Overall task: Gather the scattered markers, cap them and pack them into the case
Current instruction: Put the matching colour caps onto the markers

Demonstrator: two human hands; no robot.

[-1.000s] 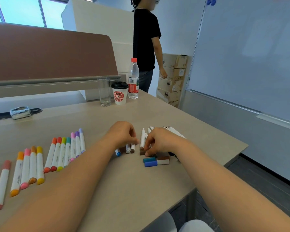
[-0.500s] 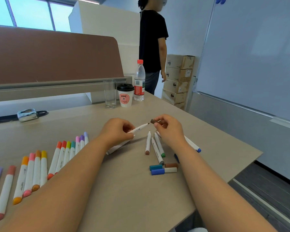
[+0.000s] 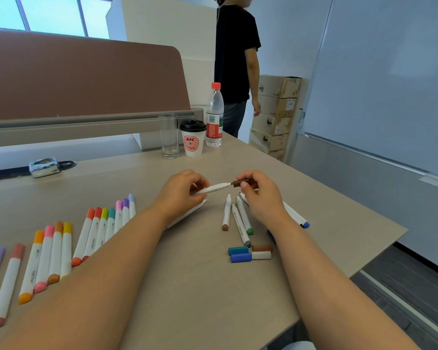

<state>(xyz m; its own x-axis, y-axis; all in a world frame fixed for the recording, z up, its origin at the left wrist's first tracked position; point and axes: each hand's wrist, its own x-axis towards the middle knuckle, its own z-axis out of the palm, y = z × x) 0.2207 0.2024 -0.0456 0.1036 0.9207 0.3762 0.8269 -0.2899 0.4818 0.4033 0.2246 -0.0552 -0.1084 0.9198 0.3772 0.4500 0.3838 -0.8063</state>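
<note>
Gripping a white marker point(image 3: 213, 189) in my left hand point(image 3: 182, 192), my right hand point(image 3: 262, 198) pinches a brown cap point(image 3: 238, 183) at its tip. Loose markers point(image 3: 226, 213) lie just under; cup point(image 3: 193, 145), glass point(image 3: 169, 136) and bottle point(image 3: 214, 114) stand far back.

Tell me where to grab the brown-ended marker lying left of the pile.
Pinch the brown-ended marker across its white barrel, from above, nearer the brown end. It lies flat with bare table on its left, and the neighbouring markers splay away from it there.
</note>
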